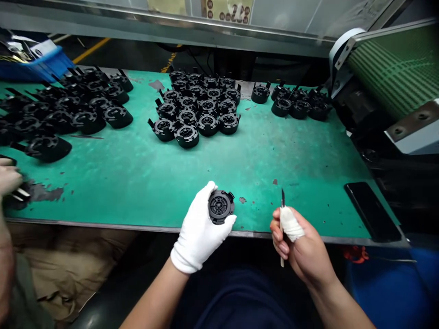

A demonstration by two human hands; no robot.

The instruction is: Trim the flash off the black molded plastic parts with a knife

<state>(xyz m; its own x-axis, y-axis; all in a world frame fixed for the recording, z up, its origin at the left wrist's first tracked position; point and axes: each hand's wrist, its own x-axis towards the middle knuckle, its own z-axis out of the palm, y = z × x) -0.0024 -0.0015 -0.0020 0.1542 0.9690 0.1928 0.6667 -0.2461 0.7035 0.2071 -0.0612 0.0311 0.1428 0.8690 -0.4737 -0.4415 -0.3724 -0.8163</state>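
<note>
My left hand [202, 228], in a white glove, is closed around a round black plastic part [220, 206] at the table's front edge. The part's ribbed face with concentric rings is turned up towards me, and small tabs stick out at its rim. My right hand [298, 242] is bare except for white wrapping on the thumb. Between thumb and fingers it grips a slim knife [282, 201], blade pointing up and away. A gap separates the blade from the black part.
Black round parts stand grouped on the green table [137, 169]: a middle cluster [187, 132], a left cluster [89, 119] and a right cluster [300, 107]. A phone [372, 210] lies at right, below a green conveyor belt [398, 64]. Another person's hand [8, 176] is at left, near a blue bin [41, 66].
</note>
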